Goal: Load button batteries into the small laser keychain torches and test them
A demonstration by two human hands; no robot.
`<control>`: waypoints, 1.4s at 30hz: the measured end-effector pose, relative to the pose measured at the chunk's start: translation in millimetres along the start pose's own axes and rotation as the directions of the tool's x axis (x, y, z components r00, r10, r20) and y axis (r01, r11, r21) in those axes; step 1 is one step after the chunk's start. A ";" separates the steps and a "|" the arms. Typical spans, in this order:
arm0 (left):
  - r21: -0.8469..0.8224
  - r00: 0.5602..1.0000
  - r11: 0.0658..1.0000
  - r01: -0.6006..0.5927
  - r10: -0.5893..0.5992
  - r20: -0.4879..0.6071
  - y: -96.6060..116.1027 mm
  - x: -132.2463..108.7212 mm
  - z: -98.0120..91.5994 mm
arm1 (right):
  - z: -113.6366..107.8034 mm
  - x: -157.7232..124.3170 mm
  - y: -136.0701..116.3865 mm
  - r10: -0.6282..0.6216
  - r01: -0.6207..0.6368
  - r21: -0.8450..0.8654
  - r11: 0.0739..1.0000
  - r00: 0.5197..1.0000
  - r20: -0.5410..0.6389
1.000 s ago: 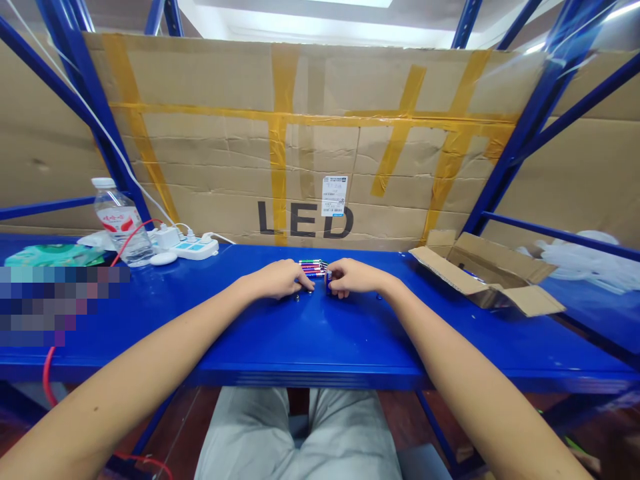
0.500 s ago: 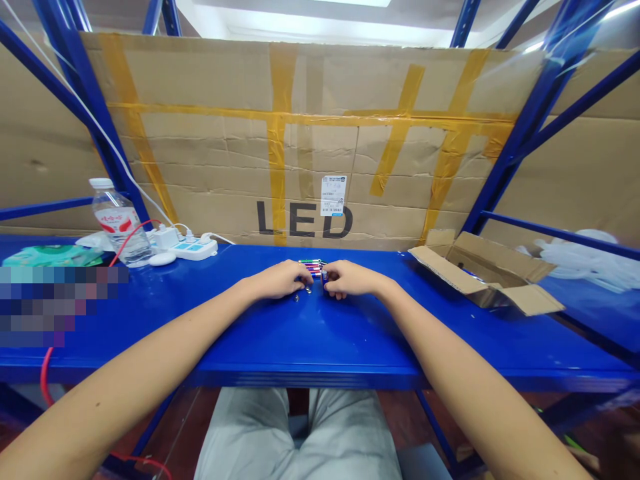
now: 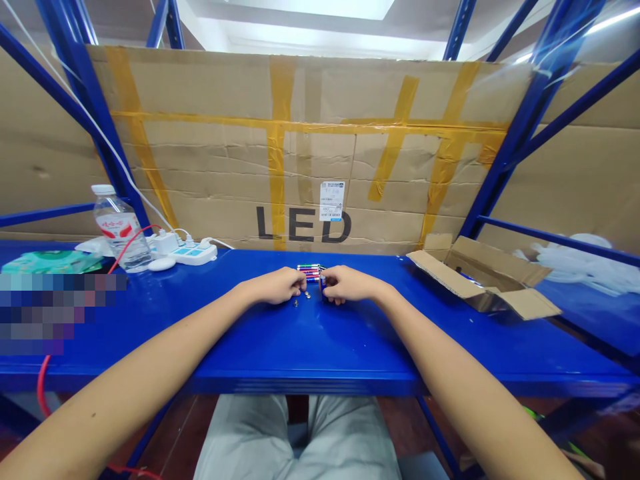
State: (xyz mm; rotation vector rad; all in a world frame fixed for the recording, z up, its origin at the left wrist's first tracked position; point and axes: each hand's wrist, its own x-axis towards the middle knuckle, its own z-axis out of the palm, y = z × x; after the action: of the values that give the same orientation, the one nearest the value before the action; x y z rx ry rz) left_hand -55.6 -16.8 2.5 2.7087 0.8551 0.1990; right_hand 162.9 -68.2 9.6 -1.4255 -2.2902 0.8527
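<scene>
My right hand [image 3: 346, 283] grips a small dark-blue cylinder [image 3: 323, 285], held upright at or just above the blue table; its exact kind is too small to make out. To the left of it, my left hand [image 3: 281, 285] has its thumb and fingers pinched together low over the tabletop; whatever is between them is hidden. Small shiny metal pieces [image 3: 307, 296] lie just by its fingertips, and another small metal piece [image 3: 295, 303] rests nearer me. Behind both hands, several slim shiny coloured tubes [image 3: 308, 268], green, red and purple among them, lie side by side.
An open cardboard box [image 3: 485, 273] stands on the right of the blue table [image 3: 300, 347]. On the left are a water bottle [image 3: 123, 230], a white power strip [image 3: 197, 253] and a green packet [image 3: 47, 261]. A tall cardboard sheet [image 3: 225, 167] closes off the back.
My left fingertips have drawn slightly left, showing more of the coloured tubes and the metal pieces. My right hand still holds the blue cylinder in nearly the same place. The view has tilted up a little.
</scene>
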 end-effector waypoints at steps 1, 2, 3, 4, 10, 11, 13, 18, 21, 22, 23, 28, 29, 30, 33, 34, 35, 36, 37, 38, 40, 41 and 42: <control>0.000 1.000 1.000 0.000 0.000 -0.007 0.1 -0.4 0.0 | 0.1 -0.1 -0.5 0.003 -0.003 -0.005 1.000 1.000 -0.001; 0.001 1.000 1.000 -0.004 0.004 -0.017 -0.1 -0.6 0.1 | 0.1 -0.3 -1.0 0.005 -0.005 -0.010 1.000 1.000 0.000; 0.002 1.000 1.000 -0.012 0.012 -0.028 -0.4 -0.7 0.4 | 0.1 -0.4 -1.4 0.009 -0.009 -0.016 1.000 1.000 0.001; 0.002 0.999 1.000 -0.024 0.024 -0.039 -0.8 -0.5 0.8 | 0.1 -0.4 -1.7 0.014 -0.014 -0.024 1.000 1.000 0.002; 0.034 0.944 0.989 -0.145 0.149 -0.294 3.9 3.4 1.4 | 1.7 0.7 -1.3 -0.007 0.007 -0.005 1.000 1.000 0.003; 0.014 0.921 0.987 -0.162 0.156 -0.358 6.2 3.9 0.9 | 2.5 0.8 -1.8 -0.014 0.014 0.008 1.000 1.000 0.006; -0.056 0.880 0.981 -0.188 0.143 -0.453 11.2 4.4 0.0 | 4.5 1.1 -3.6 -0.024 0.024 0.034 0.999 1.000 0.005; -0.087 0.832 0.952 -0.295 0.211 -0.513 19.5 4.3 2.2 | 8.3 2.7 -6.0 -0.045 0.047 0.073 0.996 0.999 -0.017; -0.039 0.822 0.940 -0.338 0.276 -0.498 19.8 4.0 4.6 | 8.9 4.4 -3.8 -0.061 0.063 0.085 0.994 0.998 -0.020; -0.031 0.820 0.939 -0.342 0.282 -0.499 19.5 4.0 5.1 | 9.1 4.9 -3.1 -0.061 0.063 0.093 0.994 0.998 -0.020; -0.025 0.817 0.939 -0.342 0.284 -0.502 19.0 4.0 5.4 | 9.3 5.3 -2.6 -0.059 0.060 0.104 0.993 0.998 -0.019; 0.022 0.806 0.935 -0.354 0.317 -0.500 16.3 4.5 5.9 | 11.7 8.8 -2.6 -0.051 0.055 0.190 0.980 0.998 -0.027; 0.037 0.807 0.934 -0.354 0.325 -0.493 15.9 4.5 6.0 | 12.3 9.8 -2.6 -0.049 0.055 0.204 0.977 0.998 -0.034; 0.053 0.808 0.936 -0.349 0.329 -0.488 15.7 4.3 6.0 | 12.9 10.8 -2.3 -0.046 0.054 0.215 0.975 0.998 -0.043; 0.097 0.818 0.947 -0.307 0.315 -0.481 16.1 3.1 5.4 | 13.3 12.8 -0.1 -0.026 0.044 0.210 0.977 0.996 -0.087; 0.101 0.822 0.951 -0.291 0.303 -0.481 16.5 2.5 4.6 | 12.8 12.8 0.9 -0.027 0.048 0.187 0.981 0.993 -0.114; 0.102 0.825 0.956 -0.276 0.290 -0.485 16.7 2.0 3.6 | 12.0 12.5 2.1 -0.036 0.058 0.147 0.987 0.988 -0.150; 0.100 0.826 0.960 -0.261 0.276 -0.492 16.8 1.5 2.3 | 10.9 11.9 3.2 -0.050 0.068 0.090 0.994 0.981 -0.188; 0.099 0.825 0.965 -0.244 0.260 -0.502 16.5 1.1 0.8 | 9.4 11.0 4.3 -0.069 0.076 0.024 0.997 0.973 -0.222; 0.100 0.826 0.970 -0.223 0.242 -0.509 15.9 0.7 -0.8 | 7.7 10.0 5.3 -0.089 0.082 -0.042 0.996 0.965 -0.246; 0.113 0.846 0.977 -0.181 0.213 -0.488 13.4 0.2 -3.6 | 4.4 7.9 7.0 -0.122 0.089 -0.137 0.987 0.959 -0.256; 0.123 0.870 0.979 -0.164 0.203 -0.449 11.8 -0.1 -4.5 | 3.0 7.0 7.5 -0.133 0.095 -0.162 0.982 0.959 -0.248; 0.133 0.899 0.979 -0.153 0.194 -0.392 10.1 -0.4 -5.1 | 1.8 6.3 7.8 -0.142 0.101 -0.178 0.979 0.961 -0.237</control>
State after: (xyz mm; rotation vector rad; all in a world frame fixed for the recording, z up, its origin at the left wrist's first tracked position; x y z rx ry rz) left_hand -51.6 -23.7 10.6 2.8859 0.7369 0.8011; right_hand 164.5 -60.7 2.9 -1.3526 -2.2681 0.4292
